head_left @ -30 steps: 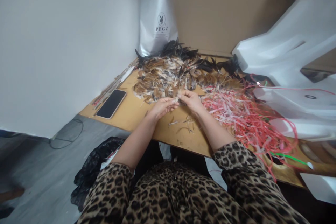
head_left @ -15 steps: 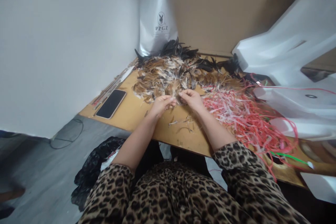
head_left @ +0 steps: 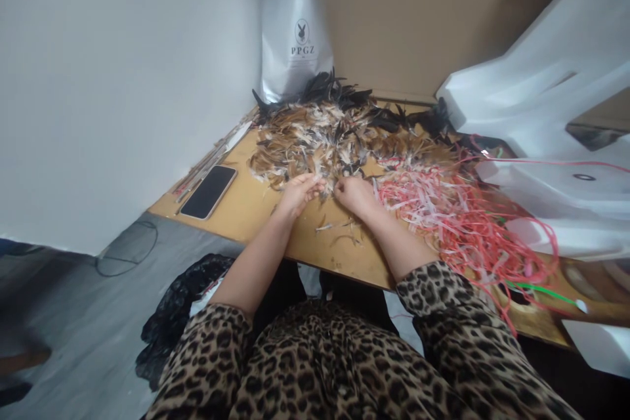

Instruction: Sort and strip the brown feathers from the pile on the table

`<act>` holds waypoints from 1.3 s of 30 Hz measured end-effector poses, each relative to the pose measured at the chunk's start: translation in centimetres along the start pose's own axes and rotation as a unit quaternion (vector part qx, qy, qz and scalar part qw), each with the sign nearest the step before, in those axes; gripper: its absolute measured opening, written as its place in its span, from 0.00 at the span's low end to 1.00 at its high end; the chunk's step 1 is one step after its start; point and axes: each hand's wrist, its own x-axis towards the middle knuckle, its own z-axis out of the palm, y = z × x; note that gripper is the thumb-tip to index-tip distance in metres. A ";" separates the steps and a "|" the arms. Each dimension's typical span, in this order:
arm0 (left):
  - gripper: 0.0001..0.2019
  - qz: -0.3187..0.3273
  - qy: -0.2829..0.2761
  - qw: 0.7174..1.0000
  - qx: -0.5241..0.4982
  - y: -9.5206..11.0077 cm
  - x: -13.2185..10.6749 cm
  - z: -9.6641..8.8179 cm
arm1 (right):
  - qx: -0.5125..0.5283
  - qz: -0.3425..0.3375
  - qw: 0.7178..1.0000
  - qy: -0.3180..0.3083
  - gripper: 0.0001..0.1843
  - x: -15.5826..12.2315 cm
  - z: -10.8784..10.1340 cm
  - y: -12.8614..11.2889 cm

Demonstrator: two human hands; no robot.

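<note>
A heap of brown, white and black feathers lies on the wooden table. My left hand and my right hand rest side by side at the heap's near edge, fingers curled and pinched on feathers there. What exactly each hand holds is small and partly hidden. A few loose feathers lie on the table just below my hands. A tangle of pink and red plastic strips lies right of my right hand.
A black phone lies at the table's left edge beside thin sticks. A white paper bag stands in the corner. White foam pieces crowd the right side. A black plastic bag sits below the table.
Both hands have shifted slightly forward and left into the feather heap's edge, staying close together. The view tilted a little.
</note>
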 end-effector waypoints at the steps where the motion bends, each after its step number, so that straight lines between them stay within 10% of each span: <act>1: 0.09 -0.001 -0.001 1.000 0.001 0.0 0.0 0.0 | 0.015 0.005 1.000 0.004 0.13 0.1 0.1 0.2; 5: 0.08 -0.001 0.005 1.000 -0.002 0.0 0.1 -0.1 | 0.188 0.027 0.982 0.003 0.09 0.9 0.6 1.4; 14: 0.05 0.003 0.016 1.000 -0.014 -0.3 0.2 0.0 | 0.604 0.094 0.792 0.001 0.11 1.9 1.5 2.3; 19: 0.02 -0.016 0.052 0.998 -0.033 -0.3 0.4 0.7 | 0.659 0.105 0.744 -0.023 0.13 2.0 1.7 2.3; 26: 0.03 -0.030 0.084 0.996 -0.016 -0.9 0.7 2.5 | 0.679 0.104 0.726 -0.022 0.13 1.9 2.1 1.8; 39: 0.04 0.007 0.096 0.995 -0.004 -2.1 0.2 3.3 | 0.609 0.054 0.791 0.012 0.12 1.2 1.9 0.8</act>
